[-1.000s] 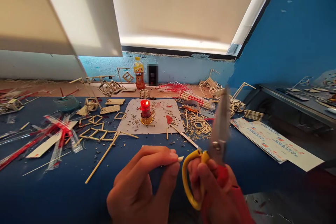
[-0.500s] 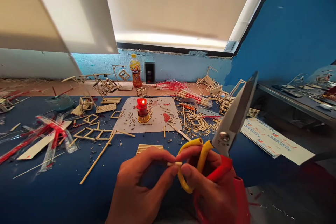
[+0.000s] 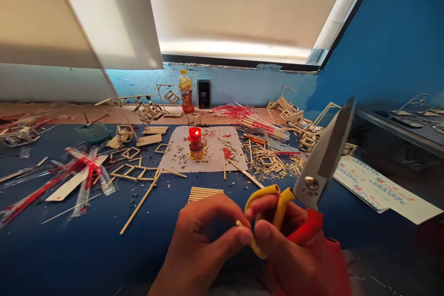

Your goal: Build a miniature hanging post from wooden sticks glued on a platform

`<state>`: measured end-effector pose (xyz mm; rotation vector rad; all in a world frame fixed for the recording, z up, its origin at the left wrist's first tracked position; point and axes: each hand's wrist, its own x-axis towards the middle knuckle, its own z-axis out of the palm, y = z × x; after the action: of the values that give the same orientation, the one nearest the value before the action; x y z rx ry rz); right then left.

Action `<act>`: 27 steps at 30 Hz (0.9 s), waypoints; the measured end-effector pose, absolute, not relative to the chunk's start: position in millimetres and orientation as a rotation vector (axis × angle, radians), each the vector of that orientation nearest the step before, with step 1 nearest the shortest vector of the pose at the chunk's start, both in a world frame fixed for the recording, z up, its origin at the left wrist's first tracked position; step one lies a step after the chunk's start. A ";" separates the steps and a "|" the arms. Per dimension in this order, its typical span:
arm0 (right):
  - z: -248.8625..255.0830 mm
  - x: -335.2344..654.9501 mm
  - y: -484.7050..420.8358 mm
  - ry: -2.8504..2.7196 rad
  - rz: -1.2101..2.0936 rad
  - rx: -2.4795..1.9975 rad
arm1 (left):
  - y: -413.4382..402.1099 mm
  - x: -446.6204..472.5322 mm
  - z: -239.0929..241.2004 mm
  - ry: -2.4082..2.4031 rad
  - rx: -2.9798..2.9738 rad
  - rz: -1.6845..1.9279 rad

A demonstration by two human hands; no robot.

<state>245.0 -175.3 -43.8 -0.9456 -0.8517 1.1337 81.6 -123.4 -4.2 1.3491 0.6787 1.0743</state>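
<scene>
Between the thumb and forefinger of my left hand [image 3: 210,236] is a short wooden stick [image 3: 238,223], mostly covered by the fingers. My right hand [image 3: 291,245] grips a pair of scissors [image 3: 314,182] by its yellow and red handles, blades pointing up and to the right. The right fingertips are close beside the left ones. Just beyond my left hand lies a row of cut sticks [image 3: 206,193] on the blue table [image 3: 90,249]. A lit red candle [image 3: 195,141] in a gold holder stands on a pale sheet [image 3: 173,159] farther back.
Loose stick pieces [image 3: 267,157] are heaped right of the sheet. Plastic wrappers [image 3: 90,175] and stick frames [image 3: 135,171] lie to the left. A drink bottle [image 3: 186,92] stands on the back ledge. Printed cards [image 3: 385,189] rest at the right.
The view has shifted, so the scene sits farther right. My left fingers have turned the stick from lying crosswise to pointing more toward the camera; the scissors stay in my right hand.
</scene>
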 end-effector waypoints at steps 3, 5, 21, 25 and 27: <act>-45.0 254.5 -173.6 -0.941 1.115 -0.972 | -124.3 79.5 -12.8 0.528 1.017 0.732; -43.8 259.1 -174.4 -1.006 1.207 -0.926 | -124.4 80.1 -22.2 0.438 0.840 0.604; -20.8 245.3 -164.4 -0.753 1.403 -0.855 | -119.4 88.0 -45.1 0.286 0.573 0.403; -19.1 246.2 -165.4 -0.735 1.480 -0.818 | -119.9 90.1 -45.8 0.287 0.559 0.420; -18.9 250.1 -166.6 -0.763 1.491 -0.813 | -120.2 90.5 -45.0 0.284 0.559 0.431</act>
<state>250.1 -166.6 -18.9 -0.8130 -0.7628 1.4912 90.5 -120.2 -45.0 0.5587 0.2839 0.4315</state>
